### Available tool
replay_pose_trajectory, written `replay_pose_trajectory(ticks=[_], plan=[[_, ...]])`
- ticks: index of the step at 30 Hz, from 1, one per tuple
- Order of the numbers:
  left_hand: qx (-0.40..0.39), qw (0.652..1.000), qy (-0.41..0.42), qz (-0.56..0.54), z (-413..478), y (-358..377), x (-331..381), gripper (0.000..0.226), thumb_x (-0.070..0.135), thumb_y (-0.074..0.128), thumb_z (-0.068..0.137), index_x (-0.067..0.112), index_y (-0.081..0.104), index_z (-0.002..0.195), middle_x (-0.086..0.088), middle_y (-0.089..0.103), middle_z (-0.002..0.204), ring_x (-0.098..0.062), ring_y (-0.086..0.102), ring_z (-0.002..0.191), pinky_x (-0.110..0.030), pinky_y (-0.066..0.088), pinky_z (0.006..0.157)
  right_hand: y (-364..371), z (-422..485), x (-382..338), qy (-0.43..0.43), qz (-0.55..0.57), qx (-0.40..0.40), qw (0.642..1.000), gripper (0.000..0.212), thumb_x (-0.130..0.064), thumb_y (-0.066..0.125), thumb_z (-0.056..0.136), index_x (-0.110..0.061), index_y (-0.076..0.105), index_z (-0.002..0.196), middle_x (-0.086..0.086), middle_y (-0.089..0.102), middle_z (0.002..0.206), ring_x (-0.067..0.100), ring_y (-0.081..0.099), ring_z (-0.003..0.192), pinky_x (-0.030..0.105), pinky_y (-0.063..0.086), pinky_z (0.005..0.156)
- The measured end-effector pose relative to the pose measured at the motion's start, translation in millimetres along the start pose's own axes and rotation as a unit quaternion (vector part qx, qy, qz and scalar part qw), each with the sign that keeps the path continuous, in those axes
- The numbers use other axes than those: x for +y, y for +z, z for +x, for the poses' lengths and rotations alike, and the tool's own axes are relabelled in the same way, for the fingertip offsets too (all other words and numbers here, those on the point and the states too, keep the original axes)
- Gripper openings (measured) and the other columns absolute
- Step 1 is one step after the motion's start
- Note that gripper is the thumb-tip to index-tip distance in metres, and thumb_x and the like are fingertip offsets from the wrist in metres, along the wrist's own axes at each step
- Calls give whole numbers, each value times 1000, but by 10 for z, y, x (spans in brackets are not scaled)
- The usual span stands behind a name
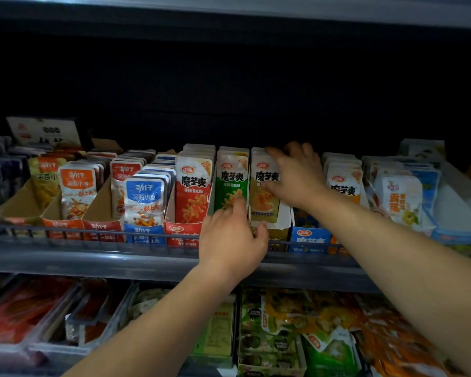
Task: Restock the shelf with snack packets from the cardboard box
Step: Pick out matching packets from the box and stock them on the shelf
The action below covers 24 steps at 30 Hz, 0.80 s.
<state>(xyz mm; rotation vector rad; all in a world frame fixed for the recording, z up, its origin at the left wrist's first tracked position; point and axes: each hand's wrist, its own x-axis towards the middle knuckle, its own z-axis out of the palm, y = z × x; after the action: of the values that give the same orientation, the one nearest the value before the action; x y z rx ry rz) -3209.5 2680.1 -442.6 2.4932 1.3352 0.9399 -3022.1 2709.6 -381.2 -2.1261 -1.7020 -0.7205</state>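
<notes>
A white box point(283, 216) on the dark shelf point(93, 258) holds yellow packets point(262, 198). The right hand point(297, 178) grips their tops. At its 7 o'clock, the left hand point(229, 239) pinches the box's front edge.

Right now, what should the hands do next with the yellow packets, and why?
Probably press the yellow konjac packets down and back into their display box: the right hand grips their tops, and the left hand rests at the box front.
</notes>
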Motion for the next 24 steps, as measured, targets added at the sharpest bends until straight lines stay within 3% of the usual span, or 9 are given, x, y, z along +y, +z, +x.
replay_pose_trajectory(ticks=[8,12,16,21,24], plan=[[-3,1000,3,1,0,7,-15,70,52,41,101,18,23,160,0,66,123,-20,57,120,-40,38,107,-65,-73,-31,26,28,14,999,85,-50,72,80,-34,32,153,11,42,141,34,34,129,42,32,101],[-6,1000,2,8,7,13,-15,70,52,40,102,15,25,160,-4,65,130,-23,56,123,-41,39,109,-233,-309,25,23,81,39,996,72,-46,69,86,-29,40,149,10,43,144,33,33,132,43,33,104],[21,999,23,-18,-26,-55,-8,63,50,46,101,16,36,153,-4,61,134,-23,54,125,-40,43,107,-408,-717,86,17,145,54,988,56,-40,68,89,-24,52,140,5,50,133,27,40,126,41,38,102],[75,994,56,-49,-267,-286,-58,52,43,54,100,21,48,146,2,58,137,-16,50,129,-38,43,111,-585,-1363,-35,6,203,20,979,39,-36,65,93,-20,60,129,-2,56,121,19,50,119,36,44,100],[72,992,51,-86,-552,-380,-235,37,38,57,99,19,61,131,4,64,119,-14,57,112,-40,52,97,-565,-1816,-225,0,251,-26,968,33,-36,63,95,-23,62,125,-8,57,116,13,53,113,33,47,95]])
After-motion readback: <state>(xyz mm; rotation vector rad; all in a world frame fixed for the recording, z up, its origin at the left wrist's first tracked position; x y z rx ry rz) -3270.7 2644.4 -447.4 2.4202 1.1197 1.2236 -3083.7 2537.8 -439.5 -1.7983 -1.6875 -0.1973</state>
